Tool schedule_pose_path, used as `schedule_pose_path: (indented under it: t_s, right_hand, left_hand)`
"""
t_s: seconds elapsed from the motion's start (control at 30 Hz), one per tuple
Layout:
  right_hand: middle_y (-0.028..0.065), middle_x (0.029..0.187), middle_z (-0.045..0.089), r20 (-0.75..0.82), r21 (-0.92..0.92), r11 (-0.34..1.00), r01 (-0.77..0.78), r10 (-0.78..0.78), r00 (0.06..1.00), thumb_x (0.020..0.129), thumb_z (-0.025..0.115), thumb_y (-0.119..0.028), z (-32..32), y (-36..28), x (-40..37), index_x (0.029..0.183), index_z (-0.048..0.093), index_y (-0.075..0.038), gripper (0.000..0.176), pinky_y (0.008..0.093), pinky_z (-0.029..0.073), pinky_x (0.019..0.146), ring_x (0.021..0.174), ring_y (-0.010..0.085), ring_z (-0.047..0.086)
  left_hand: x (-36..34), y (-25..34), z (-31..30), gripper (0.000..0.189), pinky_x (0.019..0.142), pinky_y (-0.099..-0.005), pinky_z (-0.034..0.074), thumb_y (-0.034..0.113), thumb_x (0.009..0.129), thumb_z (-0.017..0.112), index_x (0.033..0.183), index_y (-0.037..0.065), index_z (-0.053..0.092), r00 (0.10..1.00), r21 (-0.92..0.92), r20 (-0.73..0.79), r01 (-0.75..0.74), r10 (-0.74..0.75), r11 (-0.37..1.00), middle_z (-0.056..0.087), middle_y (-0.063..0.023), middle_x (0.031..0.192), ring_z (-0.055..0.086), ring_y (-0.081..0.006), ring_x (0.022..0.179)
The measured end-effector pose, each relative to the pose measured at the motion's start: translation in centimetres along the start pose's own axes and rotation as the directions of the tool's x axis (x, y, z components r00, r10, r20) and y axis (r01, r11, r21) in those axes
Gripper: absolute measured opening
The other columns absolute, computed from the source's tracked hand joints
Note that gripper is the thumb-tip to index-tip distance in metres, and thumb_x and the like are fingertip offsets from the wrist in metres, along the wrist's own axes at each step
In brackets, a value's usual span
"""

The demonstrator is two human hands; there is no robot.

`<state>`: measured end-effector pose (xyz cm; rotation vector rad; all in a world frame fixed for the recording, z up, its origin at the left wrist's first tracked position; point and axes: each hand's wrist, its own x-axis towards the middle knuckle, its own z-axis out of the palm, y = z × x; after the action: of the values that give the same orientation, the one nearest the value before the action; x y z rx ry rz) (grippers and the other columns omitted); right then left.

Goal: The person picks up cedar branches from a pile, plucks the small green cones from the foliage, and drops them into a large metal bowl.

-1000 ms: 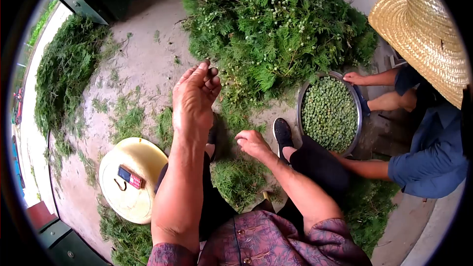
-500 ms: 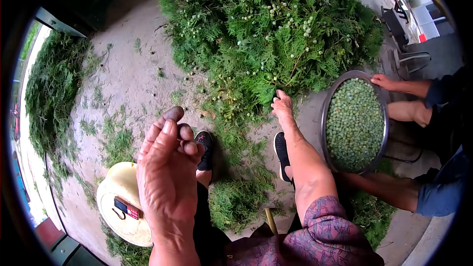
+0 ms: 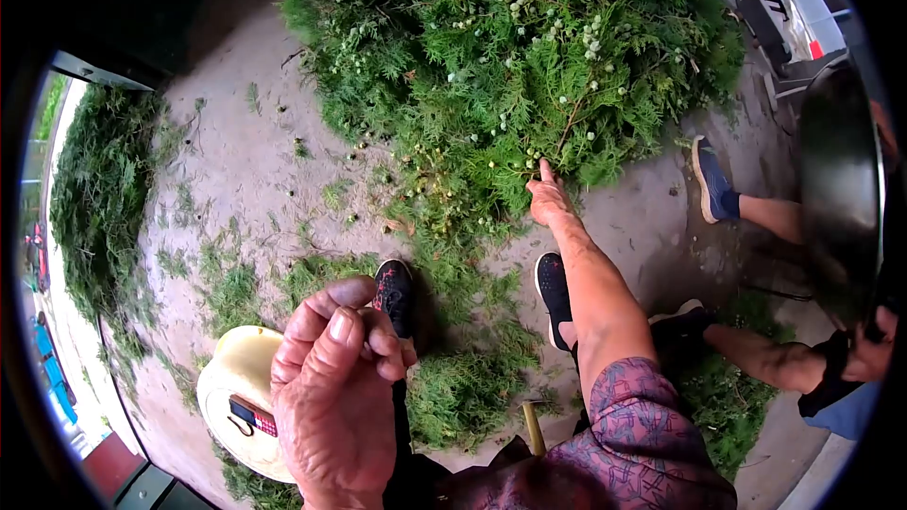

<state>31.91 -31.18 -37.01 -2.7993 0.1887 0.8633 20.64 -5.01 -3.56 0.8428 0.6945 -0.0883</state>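
Note:
My left hand (image 3: 333, 382) is raised in front of me, its thumb and curled fingers pressed together. Whether anything sits in the pinch is hidden. My right hand (image 3: 548, 198) reaches out with the index finger stretched toward a cut evergreen branch at the lower edge of a big leafy pile (image 3: 529, 66). Nothing shows in its grasp. Round pale-green cones (image 3: 591, 41) dot the pile. Below that hand, loose sprigs and small cones (image 3: 425, 212) lie scattered on the floor.
At right, another person's hand (image 3: 869, 354) is at a large round metal pan (image 3: 839, 198), now tipped up. A cream bucket-like container (image 3: 227, 406) stands at left, a phone-like red and black object (image 3: 253, 417) on it. More branches (image 3: 104, 198) lie at far left.
The other person has lifted the pan of green cones away to the right and tilted it, hiding its contents. My left hand has moved lower; my right index finger now extends.

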Motion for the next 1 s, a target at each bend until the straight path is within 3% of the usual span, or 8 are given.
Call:
schedule_pose_path:
  t_s: [0.23,0.37,0.47,0.57,0.77,0.87,0.93,1.0]
  right_hand:
    - [0.0113,0.134,0.039,0.017,0.016,1.000,-0.006,0.005,1.000,0.074,0.055,0.001,0.7,1.1,-0.6,0.110,0.056,-0.007,0.037,0.0370,0.039,0.097,0.119,0.0328,0.042]
    - [0.0152,0.117,0.048,-0.209,0.126,0.951,0.282,-0.253,0.945,0.075,0.058,-0.005,-2.9,0.5,-3.4,0.105,0.057,-0.004,0.030,0.0348,0.042,0.091,0.108,0.0314,0.049]
    - [0.0126,0.111,0.051,-0.263,0.266,0.904,0.335,-0.266,0.927,0.075,0.058,-0.004,-7.8,-1.6,-6.1,0.107,0.056,-0.002,0.032,0.0332,0.046,0.084,0.099,0.0270,0.054]
    - [0.0092,0.108,0.051,-0.121,0.852,0.494,0.174,-0.138,0.983,0.078,0.055,-0.003,-12.3,-5.8,-11.4,0.110,0.055,-0.001,0.032,0.0294,0.048,0.074,0.088,0.0195,0.058]
    - [0.0101,0.100,0.050,-0.247,0.773,0.506,0.382,-0.316,0.916,0.085,0.051,-0.001,-17.5,-12.9,-23.4,0.109,0.055,0.000,0.024,0.0279,0.049,0.065,0.077,0.0180,0.059]
    - [0.0095,0.091,0.052,-0.471,0.511,0.553,0.658,-0.460,0.753,0.081,0.050,0.002,-17.7,-13.6,-27.0,0.107,0.055,0.004,0.027,0.0292,0.048,0.063,0.073,0.0186,0.061]
    - [0.0141,0.087,0.051,-0.604,0.354,0.528,0.772,-0.500,0.620,0.077,0.053,0.003,-17.7,-14.0,-28.6,0.093,0.054,0.004,0.016,0.0365,0.045,0.062,0.074,0.0303,0.057]
    - [0.0161,0.083,0.049,-0.616,0.346,0.532,0.773,-0.493,0.614,0.074,0.054,0.003,-17.6,-14.0,-29.5,0.085,0.052,0.003,0.011,0.0397,0.043,0.061,0.072,0.0350,0.052]
  left_hand:
    - [0.1,-0.2,-0.1,0.022,0.063,-0.0253,0.042,0.009,0.085,0.056,0.103,-0.004,0.057,0.999,-0.084,0.022,0.027,-0.025,0.996,0.057,-0.0076,0.073,0.049,-0.0138,0.063]
    - [0.2,0.0,0.0,0.021,0.063,-0.0226,0.042,0.009,0.086,0.057,0.103,-0.002,0.057,0.998,-0.127,0.060,0.020,-0.013,0.992,0.057,-0.0061,0.078,0.050,-0.0118,0.067]
    - [0.4,-0.4,-0.7,0.020,0.065,-0.0221,0.043,0.010,0.086,0.058,0.102,-0.001,0.057,0.995,-0.113,0.100,0.012,-0.001,0.993,0.057,-0.0046,0.078,0.051,-0.0107,0.069]
    - [0.4,-0.9,-0.6,0.018,0.066,-0.0227,0.045,0.012,0.086,0.057,0.101,0.001,0.058,0.993,-0.022,0.115,-0.029,0.031,0.999,0.059,-0.0028,0.080,0.054,-0.0099,0.071]
    - [0.7,-2.8,0.2,0.021,0.077,-0.0259,0.041,0.013,0.084,0.060,0.101,0.001,0.059,0.972,0.238,0.144,-0.216,0.186,0.947,0.062,-0.0046,0.091,0.054,-0.0113,0.083]
    - [0.2,-2.4,0.8,0.027,0.081,-0.0286,0.040,0.013,0.083,0.061,0.105,-0.003,0.057,0.929,0.171,0.266,-0.309,0.258,0.936,0.060,-0.0089,0.100,0.053,-0.0150,0.089]
    - [-0.8,-2.2,1.2,0.024,0.071,-0.0271,0.043,0.013,0.082,0.062,0.100,-0.003,0.059,0.934,0.155,0.263,-0.290,0.243,0.945,0.062,-0.0062,0.092,0.054,-0.0129,0.080]
    - [-1.2,-2.4,1.4,0.020,0.064,-0.0263,0.044,0.012,0.081,0.063,0.096,-0.002,0.061,0.934,0.139,0.276,-0.271,0.226,0.952,0.063,-0.0036,0.086,0.054,-0.0116,0.072]
